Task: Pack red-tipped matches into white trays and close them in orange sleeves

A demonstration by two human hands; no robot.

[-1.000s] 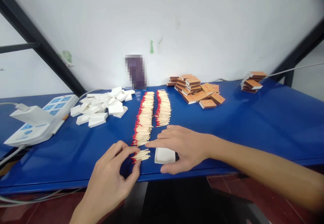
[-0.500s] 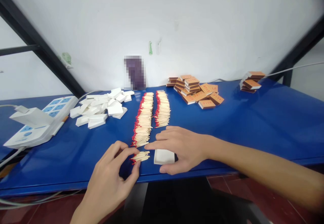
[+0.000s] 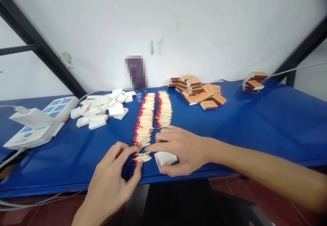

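Note:
My left hand (image 3: pixel 114 175) rests at the front of the table, thumb and index finger apart. Between these fingertips lies a small bunch of red-tipped matches (image 3: pixel 143 157); the thumb is at its near side, and the index finger reaches the lower end of the long match row (image 3: pixel 144 120). Just to the right, my right hand (image 3: pixel 181 149) grips a white matchbox tray (image 3: pixel 165 158) between thumb and fingers. The tray is tilted, and part of it is hidden under the palm. A second, shorter match row (image 3: pixel 164 110) lies beyond my right hand.
White inner trays (image 3: pixel 99 107) are heaped at the left. Orange-brown matchboxes (image 3: pixel 198 91) form a pile at the back, with a smaller stack (image 3: pixel 254 82) farther right. A power strip (image 3: pixel 48 120) with a plugged-in adapter lies along the left side of the blue table (image 3: pixel 245 127).
The white tray has gone from lying nearly flat to tilted in my right hand. My left index finger has shifted slightly away from the small bunch, widening the gap to the thumb.

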